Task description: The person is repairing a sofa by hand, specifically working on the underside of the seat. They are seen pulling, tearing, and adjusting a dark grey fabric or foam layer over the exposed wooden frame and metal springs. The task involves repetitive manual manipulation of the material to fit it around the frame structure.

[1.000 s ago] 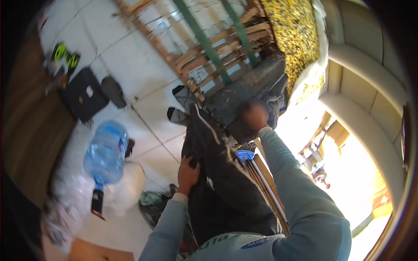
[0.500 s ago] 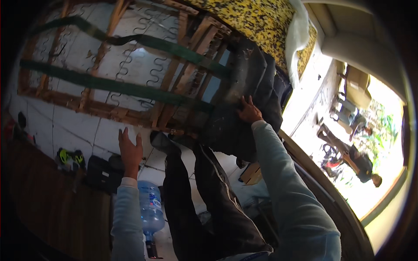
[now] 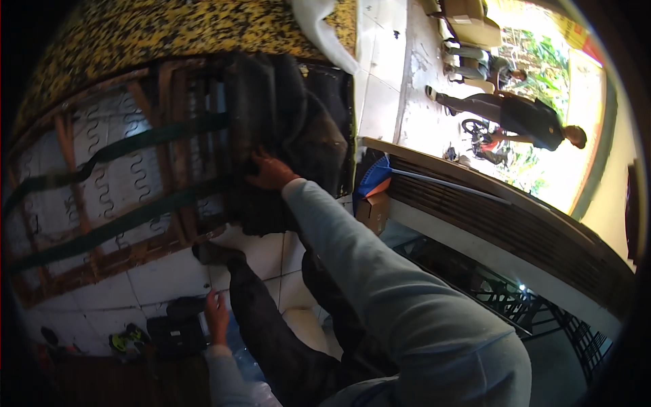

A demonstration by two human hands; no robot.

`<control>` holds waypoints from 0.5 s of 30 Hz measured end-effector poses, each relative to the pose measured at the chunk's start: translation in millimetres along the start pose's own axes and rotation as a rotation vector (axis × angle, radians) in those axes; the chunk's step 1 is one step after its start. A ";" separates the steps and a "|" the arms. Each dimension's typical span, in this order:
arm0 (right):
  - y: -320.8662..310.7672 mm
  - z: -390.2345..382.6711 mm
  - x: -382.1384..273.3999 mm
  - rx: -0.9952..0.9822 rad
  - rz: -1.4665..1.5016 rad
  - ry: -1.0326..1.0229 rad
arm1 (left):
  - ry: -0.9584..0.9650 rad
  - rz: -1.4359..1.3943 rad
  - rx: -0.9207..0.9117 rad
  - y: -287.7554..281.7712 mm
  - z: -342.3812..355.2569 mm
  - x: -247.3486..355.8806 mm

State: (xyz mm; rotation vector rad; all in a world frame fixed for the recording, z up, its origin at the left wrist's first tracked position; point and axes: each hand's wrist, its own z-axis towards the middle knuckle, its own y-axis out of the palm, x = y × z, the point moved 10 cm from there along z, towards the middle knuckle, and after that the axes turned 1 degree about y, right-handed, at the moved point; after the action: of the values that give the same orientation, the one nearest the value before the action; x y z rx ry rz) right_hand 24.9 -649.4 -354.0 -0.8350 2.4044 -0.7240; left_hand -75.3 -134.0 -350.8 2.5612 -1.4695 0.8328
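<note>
View's swung since half a second ago: tile floor point(image 3: 380, 88) now shows wider past the wooden frame point(image 3: 182, 159)'s right end, also borders its near edge. Frame's at left, brown, worn. Rumpled black cloth point(image 3: 312, 139) covers its right end; green straps point(image 3: 183, 129) run lengthwise. Right hand point(image 3: 272, 171) on cloth (pinching or resting, can't tell). Left hand point(image 3: 217, 315), farther from frame, loosely spread, looks empty.

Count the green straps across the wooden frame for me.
2: the upper strap and, below it, the lower strap, both running from the picture's left to the dark cloth, which may hide more.
</note>
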 end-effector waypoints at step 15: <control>39.6 60.3 50.7 0.028 0.116 -0.306 | 0.160 0.687 -0.031 143.7 -261.5 -74.0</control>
State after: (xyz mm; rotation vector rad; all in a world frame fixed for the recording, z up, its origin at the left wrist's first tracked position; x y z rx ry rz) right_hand 9.4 -675.9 -436.6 -0.7297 2.1438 -0.5404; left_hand -331.3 -70.0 -193.1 1.8928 -2.3069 1.0252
